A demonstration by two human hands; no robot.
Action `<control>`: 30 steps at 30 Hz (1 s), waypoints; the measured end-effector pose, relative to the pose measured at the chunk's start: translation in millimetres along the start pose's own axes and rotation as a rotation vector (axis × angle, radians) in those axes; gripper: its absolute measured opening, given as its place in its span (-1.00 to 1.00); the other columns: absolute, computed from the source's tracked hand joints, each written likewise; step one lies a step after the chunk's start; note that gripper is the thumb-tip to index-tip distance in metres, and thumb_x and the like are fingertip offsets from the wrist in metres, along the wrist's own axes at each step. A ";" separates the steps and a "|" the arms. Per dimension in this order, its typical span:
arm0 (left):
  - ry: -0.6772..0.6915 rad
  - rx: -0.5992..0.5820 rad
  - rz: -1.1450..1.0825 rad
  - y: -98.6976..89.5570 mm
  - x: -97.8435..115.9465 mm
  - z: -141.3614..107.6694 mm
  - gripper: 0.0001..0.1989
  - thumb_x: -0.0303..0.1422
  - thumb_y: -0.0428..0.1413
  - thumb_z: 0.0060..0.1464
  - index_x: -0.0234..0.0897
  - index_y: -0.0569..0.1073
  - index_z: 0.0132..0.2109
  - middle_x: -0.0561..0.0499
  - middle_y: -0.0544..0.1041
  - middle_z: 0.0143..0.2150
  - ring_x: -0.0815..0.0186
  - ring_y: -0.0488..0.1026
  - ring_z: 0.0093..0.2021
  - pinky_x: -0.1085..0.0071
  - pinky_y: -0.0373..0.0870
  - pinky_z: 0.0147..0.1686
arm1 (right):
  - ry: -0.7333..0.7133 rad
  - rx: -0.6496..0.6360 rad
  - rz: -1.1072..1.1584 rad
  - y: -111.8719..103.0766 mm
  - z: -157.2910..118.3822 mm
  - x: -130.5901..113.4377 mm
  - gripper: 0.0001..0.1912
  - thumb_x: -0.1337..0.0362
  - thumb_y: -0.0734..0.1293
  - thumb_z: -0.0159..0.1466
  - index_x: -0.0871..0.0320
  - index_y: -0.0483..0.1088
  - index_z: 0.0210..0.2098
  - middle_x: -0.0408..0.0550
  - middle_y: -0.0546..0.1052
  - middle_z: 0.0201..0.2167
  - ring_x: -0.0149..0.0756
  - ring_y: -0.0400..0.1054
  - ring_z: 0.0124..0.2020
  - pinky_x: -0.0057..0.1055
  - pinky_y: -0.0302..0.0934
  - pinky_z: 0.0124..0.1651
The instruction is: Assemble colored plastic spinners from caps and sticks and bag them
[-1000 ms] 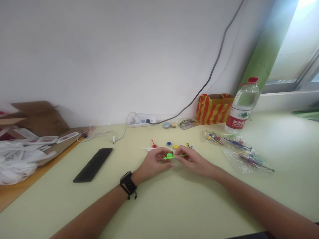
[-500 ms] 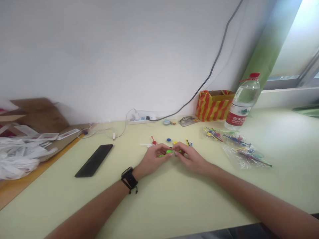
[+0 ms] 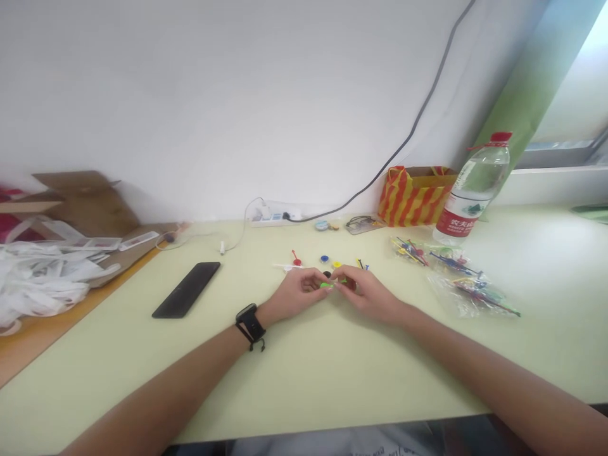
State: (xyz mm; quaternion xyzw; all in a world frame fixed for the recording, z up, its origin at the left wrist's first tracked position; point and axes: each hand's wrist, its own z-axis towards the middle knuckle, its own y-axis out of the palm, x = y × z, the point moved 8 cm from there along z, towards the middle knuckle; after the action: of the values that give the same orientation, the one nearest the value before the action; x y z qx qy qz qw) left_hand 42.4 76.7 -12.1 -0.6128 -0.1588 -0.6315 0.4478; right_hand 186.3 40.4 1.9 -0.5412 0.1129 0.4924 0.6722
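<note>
My left hand (image 3: 299, 292) and my right hand (image 3: 367, 292) meet fingertip to fingertip over the table. Both pinch a small green plastic piece (image 3: 326, 285); the fingers cover most of it, so its full shape is hidden. A bit of green also shows by the right fingertips. Just behind the fingers lies a black round piece (image 3: 327, 274). Around it are a red piece with a stem (image 3: 296, 259), a white stick-like piece (image 3: 285, 266), a blue disc (image 3: 325, 259), a yellow piece (image 3: 337, 265) and thin black and blue sticks (image 3: 363, 264).
To the left lies a black phone (image 3: 187, 290), beyond it white plastic bags (image 3: 42, 272) and cardboard (image 3: 90, 202). Clear packets of coloured parts (image 3: 477, 291) lie right, before a water bottle (image 3: 468, 193) and a striped bag (image 3: 413, 199). A power strip (image 3: 275, 216) sits by the wall.
The view has shifted slightly, so the table's front edge shows more. My hands stay together at the green piece, which now shows less between the fingers.
</note>
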 end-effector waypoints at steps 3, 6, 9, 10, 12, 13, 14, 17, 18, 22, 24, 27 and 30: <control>0.012 -0.005 0.004 0.3 1.8 0.2 -0.71 -0.19 0.29 0.17 -0.33 0.60 -0.08 -0.06 0.58 -0.27 0.32 0.49 -0.29 0.41 0.46 -0.26 | -0.002 -0.009 -0.003 -0.8 -0.3 -2.5 -0.88 0.28 0.25 0.41 0.10 0.42 -0.13 -0.12 0.50 -0.34 -0.32 0.32 -0.38 -0.39 0.20 -0.29; 0.030 -0.003 0.020 0.0 4.0 0.3 -0.71 -0.20 0.29 0.17 -0.32 0.61 -0.07 -0.07 0.60 -0.23 0.30 0.50 -0.26 0.40 0.48 -0.22 | 0.020 -0.044 0.002 -0.2 -0.8 -3.6 -0.90 0.28 0.26 0.39 0.09 0.42 -0.15 -0.16 0.47 -0.40 -0.34 0.29 -0.43 -0.41 0.16 -0.34; 0.038 -0.015 0.034 0.6 4.5 0.4 -0.72 -0.20 0.29 0.17 -0.30 0.61 -0.07 -0.08 0.61 -0.22 0.28 0.52 -0.24 0.37 0.49 -0.18 | 0.038 -0.056 -0.005 -0.7 -1.5 -3.7 -0.89 0.27 0.27 0.39 0.09 0.42 -0.12 -0.21 0.42 -0.46 -0.36 0.25 -0.46 -0.42 0.11 -0.37; 0.038 -0.017 0.035 0.6 4.3 0.3 -0.72 -0.20 0.29 0.18 -0.29 0.61 -0.07 -0.08 0.61 -0.22 0.28 0.52 -0.25 0.37 0.50 -0.18 | 0.042 -0.054 -0.012 -1.1 -1.7 -3.5 -0.88 0.28 0.27 0.39 0.09 0.42 -0.11 -0.22 0.40 -0.46 -0.36 0.25 -0.46 -0.43 0.11 -0.37; 0.039 -0.020 0.035 0.5 3.5 0.2 -0.73 -0.20 0.29 0.18 -0.29 0.61 -0.08 -0.07 0.61 -0.23 0.29 0.53 -0.25 0.37 0.50 -0.18 | 0.048 -0.055 -0.028 -0.7 -2.3 -2.5 -0.87 0.28 0.27 0.38 0.09 0.42 -0.10 -0.23 0.38 -0.48 -0.37 0.23 -0.47 -0.43 0.09 -0.38; 0.039 -0.025 0.034 0.7 3.0 0.1 -0.74 -0.21 0.29 0.17 -0.29 0.61 -0.08 -0.07 0.60 -0.24 0.29 0.52 -0.26 0.38 0.50 -0.19 | 0.051 -0.058 -0.032 -0.1 -2.5 -1.8 -0.86 0.29 0.27 0.38 0.09 0.43 -0.10 -0.23 0.37 -0.49 -0.37 0.23 -0.47 -0.43 0.08 -0.38; 0.036 -0.033 0.025 1.2 2.2 0.0 -0.74 -0.21 0.30 0.17 -0.30 0.61 -0.09 -0.06 0.60 -0.26 0.31 0.52 -0.28 0.39 0.49 -0.21 | 0.053 -0.064 -0.031 0.7 -2.7 -1.2 -0.87 0.28 0.28 0.38 0.10 0.43 -0.10 -0.23 0.37 -0.49 -0.37 0.23 -0.47 -0.43 0.08 -0.38; -0.007 -0.079 -0.041 5.2 -2.2 -0.2 -0.76 -0.22 0.30 0.17 -0.32 0.59 -0.13 -0.02 0.56 -0.37 0.35 0.49 -0.39 0.42 0.48 -0.32 | 0.056 -0.081 0.004 2.5 -2.7 -0.4 -0.87 0.28 0.28 0.37 0.11 0.42 -0.11 -0.22 0.40 -0.48 -0.37 0.22 -0.47 -0.42 0.10 -0.39; -0.025 -0.089 -0.066 6.3 -3.4 -0.2 -0.75 -0.22 0.30 0.18 -0.32 0.58 -0.13 0.00 0.55 -0.40 0.36 0.48 -0.42 0.42 0.47 -0.34 | 0.056 -0.082 0.021 2.3 -2.4 -0.6 -0.87 0.28 0.28 0.37 0.11 0.42 -0.10 -0.21 0.40 -0.47 -0.37 0.22 -0.48 -0.42 0.10 -0.39; -0.038 -0.040 -0.128 3.0 0.8 0.7 -0.75 -0.23 0.34 0.14 -0.33 0.57 -0.15 -0.05 0.61 -0.30 0.33 0.55 -0.32 0.40 0.51 -0.23 | 0.051 -0.046 0.081 -3.8 0.4 -3.1 -0.87 0.26 0.28 0.37 0.10 0.42 -0.11 -0.23 0.36 -0.49 -0.37 0.21 -0.48 -0.43 0.11 -0.39; -0.028 -0.017 -0.174 -0.5 5.1 0.9 -0.75 -0.22 0.34 0.13 -0.32 0.56 -0.19 -0.10 0.63 -0.19 0.26 0.58 -0.18 0.34 0.53 -0.12 | 0.050 -0.032 0.102 -6.4 1.9 -3.5 -0.87 0.23 0.28 0.38 0.10 0.43 -0.12 -0.22 0.36 -0.49 -0.37 0.21 -0.47 -0.42 0.12 -0.39; -0.033 -0.041 -0.254 -3.3 7.1 1.4 -0.75 -0.19 0.30 0.17 -0.32 0.56 -0.21 -0.15 0.62 -0.10 0.19 0.58 -0.09 0.25 0.55 -0.05 | 0.066 -0.013 0.127 -8.1 3.4 0.3 -0.83 0.18 0.28 0.39 0.10 0.43 -0.11 -0.18 0.40 -0.45 -0.35 0.24 -0.45 -0.42 0.16 -0.38; -0.040 -0.047 -0.254 -7.7 3.3 2.7 -0.73 -0.21 0.33 0.14 -0.30 0.57 -0.11 -0.13 0.61 -0.11 0.19 0.60 -0.12 0.23 0.55 -0.05 | 0.078 0.057 0.137 -13.4 3.9 6.4 -0.79 0.16 0.30 0.38 0.09 0.41 -0.05 -0.10 0.47 -0.33 -0.32 0.31 -0.37 -0.39 0.26 -0.32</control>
State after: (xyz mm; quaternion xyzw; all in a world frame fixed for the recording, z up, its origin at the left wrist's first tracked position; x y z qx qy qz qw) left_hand 38.8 81.7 -5.8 -0.6104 -0.2291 -0.6744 0.3465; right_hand 198.4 48.1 7.3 -0.5317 0.1895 0.5124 0.6472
